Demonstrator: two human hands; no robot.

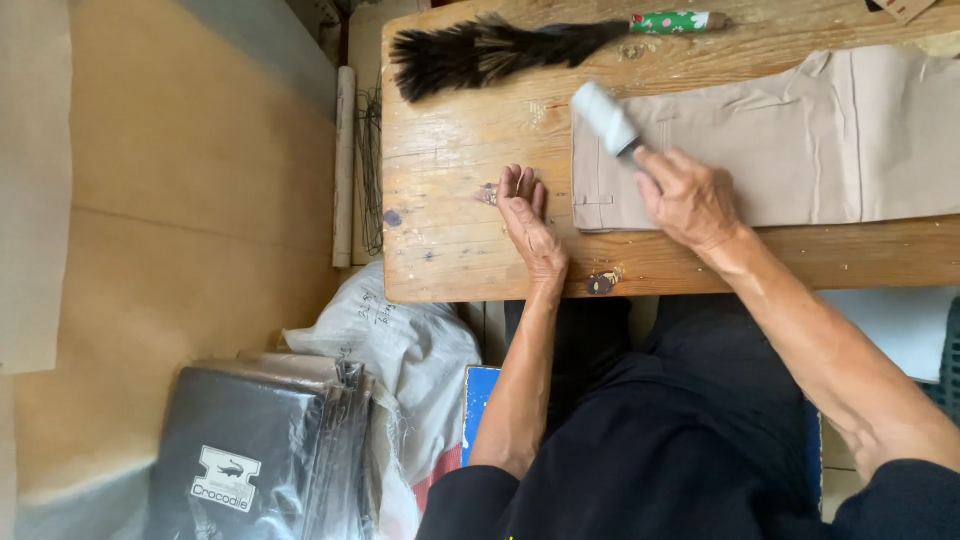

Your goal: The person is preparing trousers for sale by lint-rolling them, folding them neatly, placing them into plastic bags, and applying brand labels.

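Head view, right hand point(690, 198) gripping lint roller point(606, 117), beige trousers point(800, 140)

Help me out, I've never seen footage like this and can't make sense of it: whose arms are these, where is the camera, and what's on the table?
The camera sits on a person's head, looking down past dark clothing at both bare arms. The left hand rests flat on a wooden table. The right hand grips a lint roller, its white roll on folded beige trousers. A dark feather duster lies at the table's far edge. Beside the table on the floor are plastic-wrapped dark packages and a white sack.
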